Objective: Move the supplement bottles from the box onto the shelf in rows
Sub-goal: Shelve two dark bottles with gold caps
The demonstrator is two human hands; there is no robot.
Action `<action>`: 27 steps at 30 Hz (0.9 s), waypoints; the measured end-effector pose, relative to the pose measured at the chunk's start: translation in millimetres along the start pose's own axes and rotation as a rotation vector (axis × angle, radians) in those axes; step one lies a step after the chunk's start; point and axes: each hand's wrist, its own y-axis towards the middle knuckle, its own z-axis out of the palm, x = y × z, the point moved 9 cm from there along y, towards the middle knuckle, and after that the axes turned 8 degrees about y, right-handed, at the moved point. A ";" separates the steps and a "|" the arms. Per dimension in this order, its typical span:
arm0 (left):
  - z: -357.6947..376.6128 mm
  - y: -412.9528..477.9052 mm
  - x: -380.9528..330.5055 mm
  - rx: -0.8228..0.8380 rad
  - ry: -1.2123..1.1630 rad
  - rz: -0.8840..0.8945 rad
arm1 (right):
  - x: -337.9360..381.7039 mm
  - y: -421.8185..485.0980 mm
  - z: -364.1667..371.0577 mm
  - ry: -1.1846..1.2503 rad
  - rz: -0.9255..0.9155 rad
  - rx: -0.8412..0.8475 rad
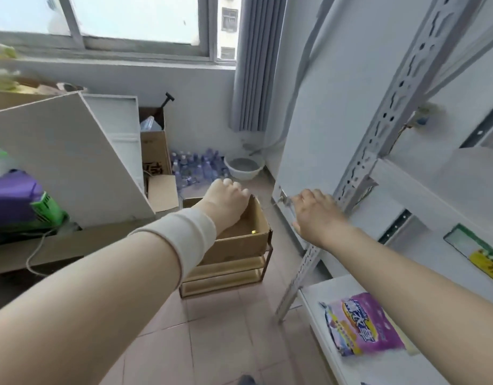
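An open cardboard box (pixel 239 243) sits on a small wooden rack on the floor, left of the white metal shelf (pixel 423 190). My left hand (pixel 228 202) hangs over the box's far side, palm down. Its fingers curl out of sight, so what it holds is hidden. Inside the box only a small yellow-green spot (pixel 253 232) shows; no supplement bottle is plainly visible. My right hand (pixel 316 215) is spread flat, empty, against the shelf's perforated front post (pixel 359 168), at the level of the middle shelf board.
A purple snack packet (pixel 364 325) lies on the lower shelf board and a green-yellow packet (pixel 484 255) on the one above. A leaning white board (pixel 73 159), cartons, water bottles (pixel 196 168) and a basin (pixel 244 168) crowd the floor behind the box.
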 end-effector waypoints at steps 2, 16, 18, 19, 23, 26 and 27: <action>28.2 34.1 4.4 0.037 -0.011 0.000 | -2.7 41.0 24.7 0.000 -0.033 0.024; 249.9 180.6 8.5 0.441 -0.291 -0.024 | -1.4 249.0 203.1 0.093 -0.197 0.406; 279.1 202.4 7.9 0.468 -0.341 -0.023 | -0.4 273.6 226.9 0.107 -0.199 0.444; 295.3 213.8 6.3 0.486 -0.377 -0.022 | -0.2 285.2 240.9 0.114 -0.190 0.467; 375.4 254.9 -8.9 0.601 -0.563 -0.049 | 1.7 329.3 310.8 0.172 -0.100 0.589; 430.3 264.1 -35.2 0.747 -0.680 -0.054 | 4.7 356.0 356.0 0.228 -0.046 0.659; 446.3 267.5 -44.0 0.794 -0.714 -0.058 | 5.6 365.2 369.9 0.248 -0.032 0.668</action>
